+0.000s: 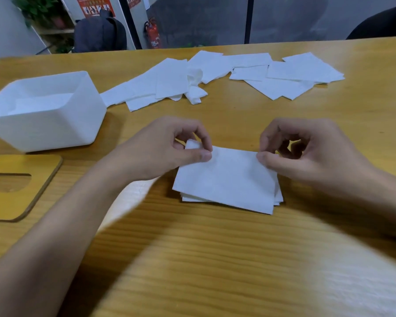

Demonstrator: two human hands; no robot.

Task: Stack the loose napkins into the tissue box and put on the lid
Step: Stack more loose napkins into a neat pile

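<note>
A wooden desk (215, 248) seen from above, with two bare forearms reaching in from its near edge. A white sheet (133, 197) lies partly under the left forearm.

Just below and between the fingers, a small stack (226, 186) of folded white napkins lies flat on the desk, its edges slightly uneven. The left hand (169, 149) pinches the stack's far-left corner between thumb and forefinger; its fingers (199, 155) are curled, with a bit of napkin bunched up inside them. The right hand (306, 152) pinches the far-right corner the same way, its other fingers curled loosely above the desk. Whether they grasp only the top napkin or several cannot be told.

Left of the left fingers and a little nearer, a flat wooden lid (41, 175) with an oblong slot lies on the desk. Just beyond the lid, left of the fingers, a white box (55, 129) stands open, with some napkins lying low inside.

Well beyond the fingers, loose napkins (284, 76) are scattered in two overlapping groups. One group starts beside the box and includes a crumpled one; the other lies beyond the right fingers.

Behind the desk are a dark backpack (98, 35), a red extinguisher (152, 34) and leafy plants (39, 10).
</note>
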